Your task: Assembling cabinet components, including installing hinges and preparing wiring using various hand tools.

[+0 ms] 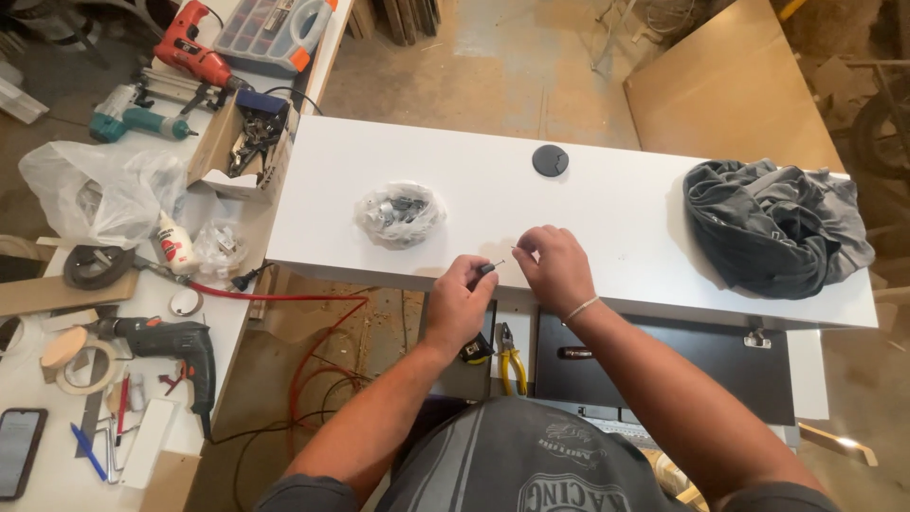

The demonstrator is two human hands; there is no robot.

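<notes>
My left hand grips a small screwdriver with a dark handle, its thin tip pointing right over the near edge of the white panel. My right hand pinches something tiny at its fingertips, right at the screwdriver's tip; the piece is too small to make out. A clear plastic bag of small metal fittings lies on the panel, just left of and beyond my hands. A round black cap sits farther back on the panel.
A crumpled grey cloth lies on the panel's right end. Yellow-handled pliers rest below the panel. The left workbench holds a dark drill, a red drill, a glue bottle, tape rolls and a phone.
</notes>
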